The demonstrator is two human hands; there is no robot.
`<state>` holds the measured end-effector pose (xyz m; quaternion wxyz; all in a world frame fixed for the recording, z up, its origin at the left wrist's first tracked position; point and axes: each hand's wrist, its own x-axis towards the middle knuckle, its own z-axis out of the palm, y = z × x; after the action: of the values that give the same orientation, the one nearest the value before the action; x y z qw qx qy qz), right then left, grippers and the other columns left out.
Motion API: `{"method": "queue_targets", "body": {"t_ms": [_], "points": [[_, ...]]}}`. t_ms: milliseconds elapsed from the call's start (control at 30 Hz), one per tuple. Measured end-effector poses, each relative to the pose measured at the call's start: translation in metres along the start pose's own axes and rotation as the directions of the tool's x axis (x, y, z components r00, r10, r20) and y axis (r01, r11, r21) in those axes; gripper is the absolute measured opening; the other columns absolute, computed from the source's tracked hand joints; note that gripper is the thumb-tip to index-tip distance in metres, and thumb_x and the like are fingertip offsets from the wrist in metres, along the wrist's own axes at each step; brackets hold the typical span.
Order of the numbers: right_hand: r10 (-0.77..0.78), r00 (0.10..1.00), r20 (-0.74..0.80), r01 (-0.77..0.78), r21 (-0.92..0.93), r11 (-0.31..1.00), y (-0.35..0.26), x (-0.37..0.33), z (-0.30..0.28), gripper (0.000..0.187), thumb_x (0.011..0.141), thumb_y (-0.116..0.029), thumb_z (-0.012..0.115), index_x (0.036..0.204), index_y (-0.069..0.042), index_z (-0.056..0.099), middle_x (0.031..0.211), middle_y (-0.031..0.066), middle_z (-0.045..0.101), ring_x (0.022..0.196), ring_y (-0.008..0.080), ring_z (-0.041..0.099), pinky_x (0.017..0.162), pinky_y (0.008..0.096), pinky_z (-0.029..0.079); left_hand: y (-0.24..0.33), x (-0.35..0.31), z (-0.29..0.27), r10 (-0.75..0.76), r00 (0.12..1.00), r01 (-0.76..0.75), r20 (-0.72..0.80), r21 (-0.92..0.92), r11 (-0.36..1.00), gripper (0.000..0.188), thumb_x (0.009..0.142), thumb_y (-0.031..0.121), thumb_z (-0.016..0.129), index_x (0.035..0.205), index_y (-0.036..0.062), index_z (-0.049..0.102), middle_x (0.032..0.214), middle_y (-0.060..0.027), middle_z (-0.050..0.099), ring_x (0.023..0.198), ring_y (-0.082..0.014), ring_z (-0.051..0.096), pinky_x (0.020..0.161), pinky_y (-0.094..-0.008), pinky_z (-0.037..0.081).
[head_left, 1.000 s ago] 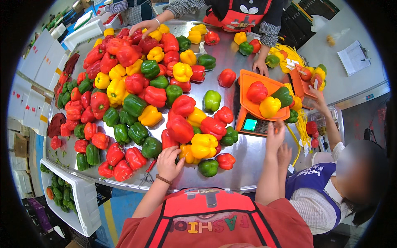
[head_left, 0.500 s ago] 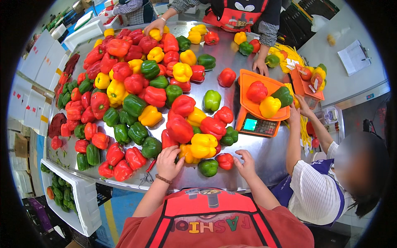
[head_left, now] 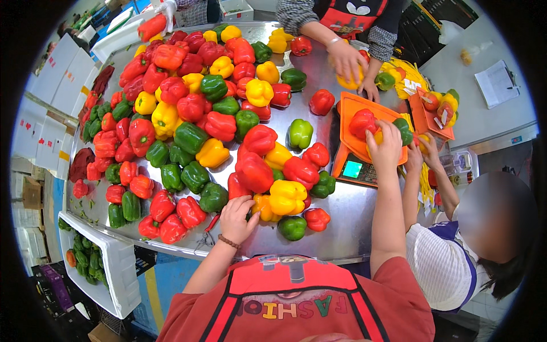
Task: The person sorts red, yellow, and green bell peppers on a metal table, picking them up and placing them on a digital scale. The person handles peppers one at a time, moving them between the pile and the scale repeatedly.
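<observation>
My right hand (head_left: 387,145) reaches over the orange tray (head_left: 352,104) of a digital scale (head_left: 352,170). Its fingers curl down around a yellow bell pepper (head_left: 378,137), mostly hidden beneath them. A red bell pepper (head_left: 361,122) and a dark green one (head_left: 404,130) lie in the tray on either side of that hand. Near the table's front edge, my left hand (head_left: 237,219) rests with thumb and fingers apart, beside a yellow bell pepper (head_left: 264,208). Another yellow pepper (head_left: 288,197), a green pepper (head_left: 292,228) and a red pepper (head_left: 317,219) sit just right of it.
A large heap of mixed bell peppers (head_left: 188,108) covers the metal table's left side. Across the table, a co-worker's hand (head_left: 346,61) holds a yellow pepper. Another person's hands (head_left: 424,151) work beyond the scale, near a second orange tray (head_left: 423,122). Scissors (head_left: 208,232) lie by my left wrist.
My right hand has moved from the table's front up and right to the yellow pepper on the scale. The far co-worker's hand has come from the heap toward the scale with a yellow pepper.
</observation>
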<state>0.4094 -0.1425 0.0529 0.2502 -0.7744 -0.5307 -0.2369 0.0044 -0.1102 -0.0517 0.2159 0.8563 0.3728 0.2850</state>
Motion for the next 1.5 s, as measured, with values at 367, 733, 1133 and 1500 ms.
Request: {"method": "queue_targets", "body": {"t_ms": [367,733,1133,1500], "points": [[0.288,0.820,0.495,-0.054,-0.434,0.899,-0.009,0.045,0.024,0.063,0.073,-0.045,0.075,0.118,-0.009,0.051,0.112,0.0152,0.064,0.104,0.0297,0.063,0.104,0.0565,0.035,0.000,0.001,-0.001,-0.012,1.000,0.011,0.008,0.016,1.000,0.028,0.073,0.022,0.073,0.097,0.0081,0.066,0.107,-0.0065,0.065,0.099,-0.0272,0.060,0.083,-0.0382,0.048],[0.011,0.943,0.332,0.030,-0.119,0.992,0.003,0.022,0.001,0.049,0.074,-0.025,0.077,0.115,-0.008,0.057,0.112,0.0135,0.064,0.107,0.0297,0.061,0.097,0.0478,0.042,0.001,-0.001,0.000,-0.017,1.000,0.017,-0.005,0.023,1.000,0.028,0.075,0.023,0.072,0.097,0.0077,0.066,0.109,-0.0067,0.065,0.099,-0.0272,0.060,0.083,-0.0377,0.048],[-0.023,0.890,0.455,-0.261,0.551,0.792,-0.090,-0.110,-0.008,0.040,0.075,-0.014,0.077,0.110,-0.002,0.062,0.110,0.0156,0.065,0.102,0.0322,0.062,0.089,0.0377,0.049,0.002,0.000,-0.003,-0.025,1.000,0.025,0.014,-0.017,1.000,0.029,0.074,0.022,0.072,0.098,0.0070,0.066,0.110,-0.0078,0.065,0.101,-0.0291,0.060,0.084,-0.0389,0.048],[-0.279,0.898,0.340,0.058,0.537,0.841,-0.154,-0.133,-0.010,0.077,0.061,-0.024,0.085,0.128,-0.006,0.051,0.129,0.0160,0.053,0.118,0.0374,0.050,0.103,0.0459,0.039,0.029,-0.004,0.001,-0.083,0.957,-0.001,0.278,0.289,0.957,0.086,0.062,0.037,0.081,0.137,0.0145,0.045,0.131,-0.0072,0.051,0.124,-0.0253,0.045,0.107,-0.0564,0.026]]}}
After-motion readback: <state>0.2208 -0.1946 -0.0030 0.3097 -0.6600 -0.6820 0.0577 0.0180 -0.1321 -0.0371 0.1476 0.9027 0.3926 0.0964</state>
